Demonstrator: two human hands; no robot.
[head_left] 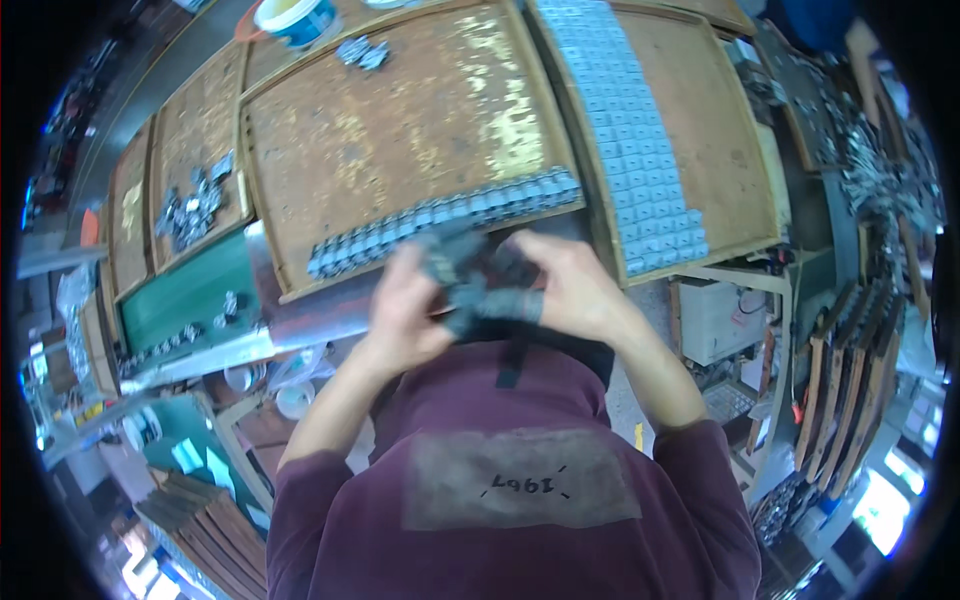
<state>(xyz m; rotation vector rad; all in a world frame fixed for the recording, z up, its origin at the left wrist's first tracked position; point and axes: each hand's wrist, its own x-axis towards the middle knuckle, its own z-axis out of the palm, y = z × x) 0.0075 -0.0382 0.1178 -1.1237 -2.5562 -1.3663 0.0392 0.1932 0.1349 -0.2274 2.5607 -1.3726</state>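
Observation:
In front of my body, my left hand (405,310) and my right hand (577,285) are closed around a cluster of dark grey metal parts (462,275), smeared by motion. Its exact kind cannot be made out. The parts span the gap between both hands. Just beyond them, a long row of small grey metal parts (450,208) lies along the near edge of a wooden tray (350,130). At that tray's far side sits a small pile of similar parts (362,53).
To the right, another wooden tray (712,130) holds tight rows of blue-grey blocks (630,140). Loose metal parts (190,210) lie in a left tray. A blue and white bucket (297,20) stands at the back. Stacked wooden trays (850,370) lean at right; a person's arm (862,75) shows beyond.

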